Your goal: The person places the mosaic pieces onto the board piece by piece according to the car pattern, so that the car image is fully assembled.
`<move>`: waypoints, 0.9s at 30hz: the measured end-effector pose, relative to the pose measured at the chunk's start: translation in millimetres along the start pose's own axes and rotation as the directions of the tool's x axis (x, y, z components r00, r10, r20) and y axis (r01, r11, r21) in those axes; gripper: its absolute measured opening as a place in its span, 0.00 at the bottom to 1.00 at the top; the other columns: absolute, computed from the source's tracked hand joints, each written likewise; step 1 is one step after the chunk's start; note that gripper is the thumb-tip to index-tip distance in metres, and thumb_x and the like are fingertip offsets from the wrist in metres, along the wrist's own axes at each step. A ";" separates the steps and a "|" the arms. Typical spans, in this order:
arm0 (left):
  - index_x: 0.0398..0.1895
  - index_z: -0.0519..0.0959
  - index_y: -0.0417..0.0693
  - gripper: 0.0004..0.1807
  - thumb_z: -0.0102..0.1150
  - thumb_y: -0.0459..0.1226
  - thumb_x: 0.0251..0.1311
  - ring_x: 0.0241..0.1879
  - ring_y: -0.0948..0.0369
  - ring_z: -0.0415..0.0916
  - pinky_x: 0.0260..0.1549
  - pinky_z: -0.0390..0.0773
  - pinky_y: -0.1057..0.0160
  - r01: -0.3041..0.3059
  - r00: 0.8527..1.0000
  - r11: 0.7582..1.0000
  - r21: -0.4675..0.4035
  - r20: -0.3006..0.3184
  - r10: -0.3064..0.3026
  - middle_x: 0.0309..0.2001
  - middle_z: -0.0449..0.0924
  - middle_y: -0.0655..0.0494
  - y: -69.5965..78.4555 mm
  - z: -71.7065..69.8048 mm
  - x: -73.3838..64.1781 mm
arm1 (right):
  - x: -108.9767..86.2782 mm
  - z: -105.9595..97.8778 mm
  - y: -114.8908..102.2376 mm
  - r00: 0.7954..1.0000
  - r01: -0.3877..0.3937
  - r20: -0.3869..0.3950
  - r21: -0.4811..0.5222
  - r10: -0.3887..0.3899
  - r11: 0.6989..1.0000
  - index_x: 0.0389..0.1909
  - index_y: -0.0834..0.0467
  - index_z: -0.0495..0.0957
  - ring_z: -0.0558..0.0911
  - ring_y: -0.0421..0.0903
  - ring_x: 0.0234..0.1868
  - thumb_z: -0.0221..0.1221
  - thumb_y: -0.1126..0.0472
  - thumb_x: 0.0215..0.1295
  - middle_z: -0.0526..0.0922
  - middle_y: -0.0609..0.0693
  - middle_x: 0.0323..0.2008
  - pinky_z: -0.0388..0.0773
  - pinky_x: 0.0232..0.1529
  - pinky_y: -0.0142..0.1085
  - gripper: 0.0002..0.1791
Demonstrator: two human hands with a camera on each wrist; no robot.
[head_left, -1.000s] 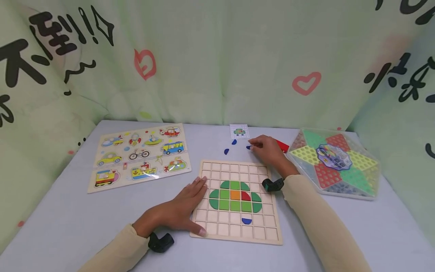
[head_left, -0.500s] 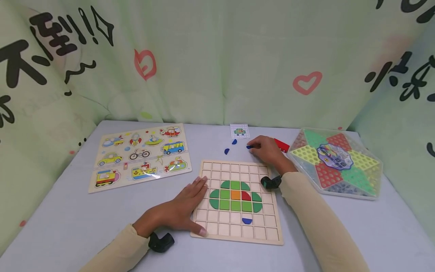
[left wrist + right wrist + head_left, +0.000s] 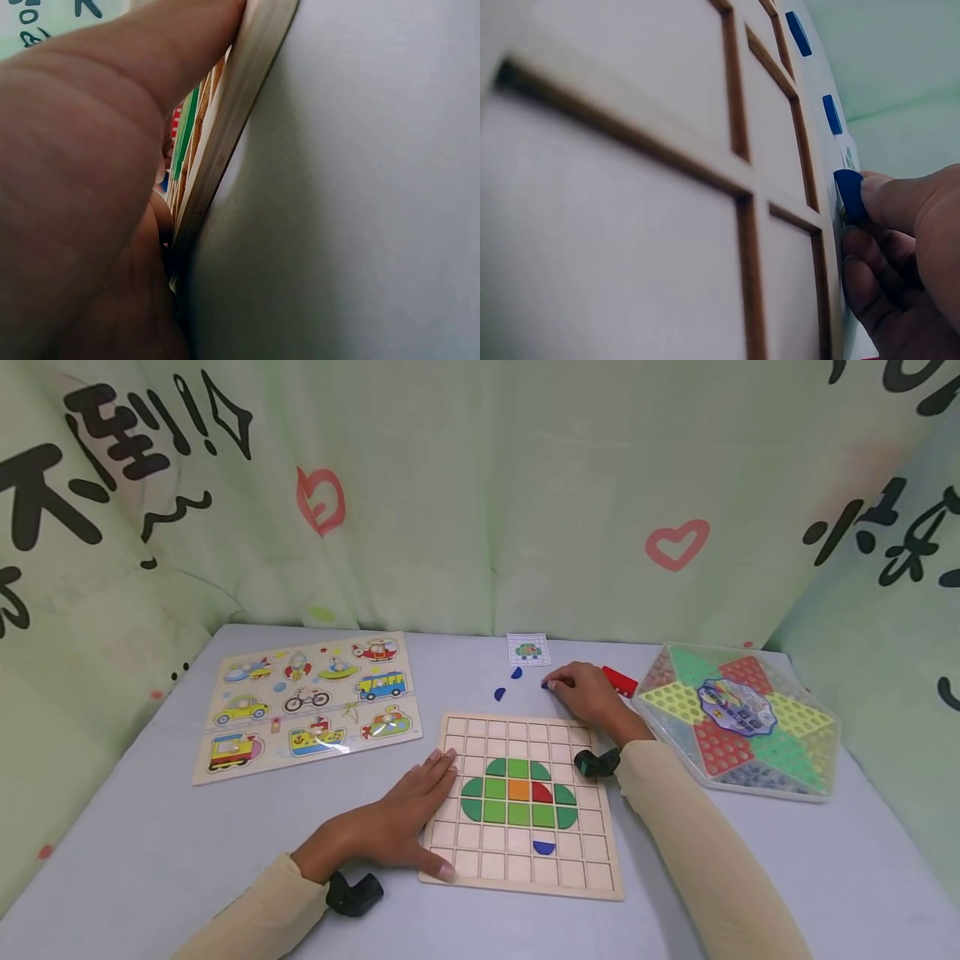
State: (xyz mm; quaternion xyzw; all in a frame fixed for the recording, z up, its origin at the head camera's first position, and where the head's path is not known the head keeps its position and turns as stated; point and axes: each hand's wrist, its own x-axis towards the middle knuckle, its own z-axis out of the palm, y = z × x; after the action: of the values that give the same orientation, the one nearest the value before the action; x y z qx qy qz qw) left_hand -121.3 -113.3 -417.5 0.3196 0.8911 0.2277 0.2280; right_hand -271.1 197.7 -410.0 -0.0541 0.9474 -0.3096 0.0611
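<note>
Beyond the far edge of a wooden grid board (image 3: 480, 864), my right hand (image 3: 588, 692) pinches a blue half-round piece (image 3: 849, 195) between thumb and fingers. My left hand (image 3: 397, 818) lies with straight fingers on the board's left edge, its thumb at the near corner. Green pieces (image 3: 495, 812), an orange square (image 3: 519, 790) and a red piece (image 3: 541, 792) form a shape in the middle of the grid. A separate blue half-round piece (image 3: 543, 847) sits in a cell below them. Two more blue pieces, one nearer (image 3: 499, 694) and one farther (image 3: 517, 672), lie on the table.
A small pattern card (image 3: 528, 650) lies at the back of the table. A red object (image 3: 619, 682) is just past my right hand. A hexagonal game box (image 3: 738, 727) stands at right, and a vehicle picture puzzle (image 3: 307, 706) lies at left.
My right hand has shifted slightly left with the blue half-round piece at its fingertips, showing more of the red object. My left hand and the board stay in place.
</note>
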 end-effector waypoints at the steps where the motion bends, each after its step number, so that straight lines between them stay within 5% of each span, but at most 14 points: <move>1: 0.78 0.40 0.45 0.69 0.67 0.67 0.42 0.73 0.61 0.17 0.70 0.33 0.52 -0.001 1.000 1.000 0.000 0.001 0.001 0.78 0.25 0.56 0.1 -0.1 0.1 | 0.0 0.0 -0.4 1.000 0.000 0.001 -0.003 0.000 1.000 0.52 0.57 0.82 0.71 0.54 0.53 0.55 0.62 0.73 0.77 0.57 0.52 0.72 0.56 0.48 0.13; 13: 0.78 0.40 0.45 0.69 0.67 0.67 0.42 0.73 0.60 0.17 0.70 0.33 0.52 0.004 1.000 1.000 0.005 0.001 -0.004 0.78 0.25 0.56 1.0 0.1 0.3 | 1.0 0.8 -8.6 0.998 0.032 0.052 -0.070 -0.028 0.997 0.54 0.60 0.80 0.72 0.54 0.50 0.56 0.65 0.70 0.76 0.58 0.49 0.73 0.55 0.46 0.14; 27: 0.78 0.41 0.45 0.69 0.68 0.67 0.42 0.74 0.60 0.18 0.70 0.34 0.51 0.005 1.000 1.000 -0.009 -0.002 -0.005 0.78 0.25 0.57 0.5 0.9 0.8 | -9.1 -7.1 4.2 0.997 0.060 0.039 -0.004 -0.060 0.998 0.50 0.58 0.81 0.73 0.54 0.51 0.57 0.63 0.70 0.78 0.56 0.51 0.73 0.56 0.47 0.12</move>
State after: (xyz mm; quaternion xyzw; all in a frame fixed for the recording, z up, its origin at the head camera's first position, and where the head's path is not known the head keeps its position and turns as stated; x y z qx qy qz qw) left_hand -121.1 -112.2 -418.1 0.3160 0.8912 0.2312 0.2291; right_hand -263.4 206.6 -406.1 -0.0887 0.9447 -0.3078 0.0698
